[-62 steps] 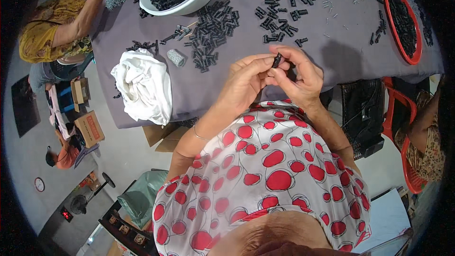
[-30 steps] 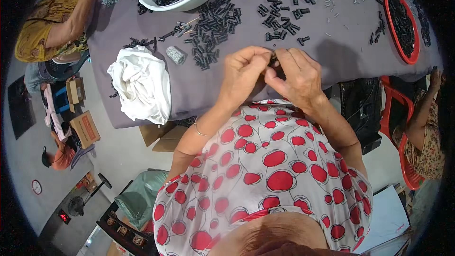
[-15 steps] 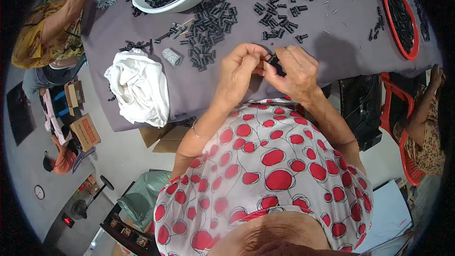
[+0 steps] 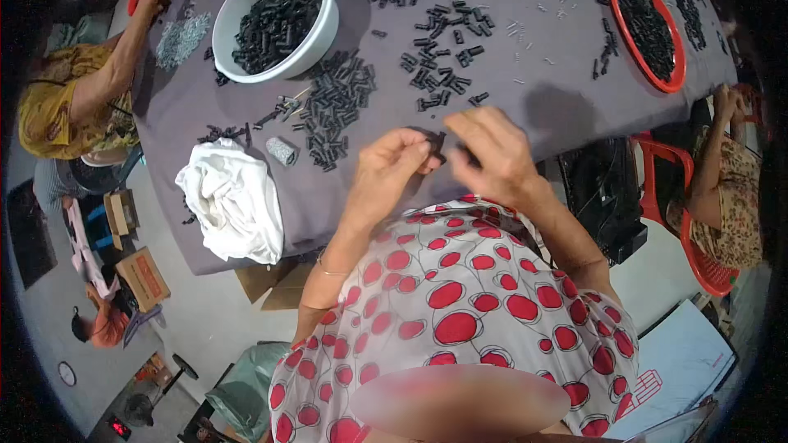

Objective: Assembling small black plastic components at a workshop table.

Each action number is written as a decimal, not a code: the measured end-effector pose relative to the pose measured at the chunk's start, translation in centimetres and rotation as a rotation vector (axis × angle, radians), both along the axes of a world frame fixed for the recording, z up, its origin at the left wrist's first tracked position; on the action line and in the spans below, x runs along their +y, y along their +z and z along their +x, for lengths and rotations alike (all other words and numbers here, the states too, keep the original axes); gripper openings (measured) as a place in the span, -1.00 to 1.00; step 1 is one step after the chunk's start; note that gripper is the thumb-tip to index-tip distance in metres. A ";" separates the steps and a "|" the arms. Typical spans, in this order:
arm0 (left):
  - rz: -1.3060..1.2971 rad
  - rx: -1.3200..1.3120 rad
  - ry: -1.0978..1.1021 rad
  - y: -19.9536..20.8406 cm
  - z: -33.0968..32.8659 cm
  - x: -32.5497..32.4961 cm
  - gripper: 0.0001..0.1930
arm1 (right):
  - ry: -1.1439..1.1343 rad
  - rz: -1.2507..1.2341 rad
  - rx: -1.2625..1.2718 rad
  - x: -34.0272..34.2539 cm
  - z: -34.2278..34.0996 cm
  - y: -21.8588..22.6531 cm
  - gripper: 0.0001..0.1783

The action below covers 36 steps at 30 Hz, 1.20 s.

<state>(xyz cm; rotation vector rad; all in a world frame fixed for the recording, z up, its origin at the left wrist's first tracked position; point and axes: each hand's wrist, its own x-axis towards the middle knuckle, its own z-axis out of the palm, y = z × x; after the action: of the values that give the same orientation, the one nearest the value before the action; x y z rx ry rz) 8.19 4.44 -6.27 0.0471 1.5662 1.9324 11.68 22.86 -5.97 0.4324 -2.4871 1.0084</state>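
Note:
Near the front edge of the cloth-covered table, my left hand (image 4: 386,171) pinches a small black plastic piece (image 4: 437,146) between thumb and fingertips. Just to its right, my right hand (image 4: 495,152) hovers apart from that piece with curled fingers blurred by motion. Something dark shows under those fingers, but whether it is held is unclear. Beyond my left hand lies a dense pile of black plastic pieces (image 4: 338,102). Farther up, looser clusters of black pieces (image 4: 443,78) are scattered on the cloth.
A white bowl (image 4: 328,29) and a red tray (image 4: 680,74) hold black pieces. A white cloth (image 4: 230,201) lies at left beside a grey speckled cylinder (image 4: 281,151). Small metal parts (image 4: 182,39) are heaped at far left. Other people sit at both sides.
My hands were together around a black piece; now they have separated, the right moving away and the left keeping a piece. The view has shifted, showing more of the table's far side.

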 end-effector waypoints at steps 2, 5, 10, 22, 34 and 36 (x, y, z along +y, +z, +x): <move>-0.073 0.004 -0.017 0.3 0.0 0.2 -0.84 | -0.111 0.053 0.073 2.5 -0.5 -1.2 -0.69; -0.041 0.013 -0.019 0.1 -0.2 0.1 -0.84 | -0.210 -0.082 0.059 5.4 -1.4 -1.8 -0.76; -0.171 0.395 0.187 2.8 -2.3 -1.6 -0.87 | -0.298 -0.091 0.031 7.3 -1.4 -1.5 -0.79; -0.905 1.219 0.447 6.3 -14.3 -4.5 -0.83 | -0.455 0.265 -0.078 7.1 -2.1 -1.6 -0.91; -0.810 1.330 0.061 1.2 -6.8 4.5 -0.87 | -0.428 0.161 0.110 5.8 -1.3 -2.7 -0.78; -0.805 1.315 0.055 0.8 -7.6 5.9 -0.85 | -0.434 0.145 0.116 5.6 -1.5 -2.5 -0.78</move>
<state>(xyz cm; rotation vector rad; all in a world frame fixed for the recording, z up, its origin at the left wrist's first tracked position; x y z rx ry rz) 0.57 10.33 -5.45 1.0972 3.0547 1.0605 10.22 28.42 -8.49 -0.0140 -2.4071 0.6151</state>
